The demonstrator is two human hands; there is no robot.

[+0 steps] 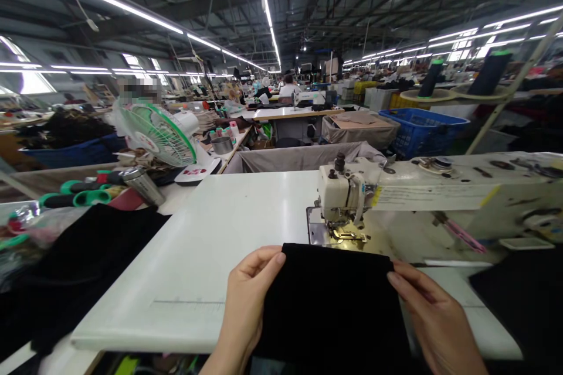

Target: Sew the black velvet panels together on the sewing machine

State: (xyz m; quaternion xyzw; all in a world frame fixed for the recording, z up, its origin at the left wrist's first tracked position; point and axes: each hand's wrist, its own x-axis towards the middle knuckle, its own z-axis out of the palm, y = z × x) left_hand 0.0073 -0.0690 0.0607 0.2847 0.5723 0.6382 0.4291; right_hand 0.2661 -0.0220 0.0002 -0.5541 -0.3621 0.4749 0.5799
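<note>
A piece of black fabric (pixel 332 304) hangs between my two hands, its top edge stretched nearly straight. My left hand (pixel 248 293) pinches the upper left corner between thumb and fingers. At the upper right corner, my right hand (pixel 433 313) grips the fabric the same way. Just beyond that edge stands a white sewing machine (pixel 347 187), its presser foot and brass-coloured plate (pixel 352 238) lit by a lamp. The fabric is apart from the needle area as far as I can see, and its lower part runs out of view.
More black cloth lies at the left (pixel 101 246) and on the right (pixel 523 299). Thread cones (pixel 83 193), a steel flask (pixel 143 184) and a green-rimmed fan (pixel 162 132) stand left of the white table (pixel 211 234). A blue basket (pixel 422 129) is behind the machine.
</note>
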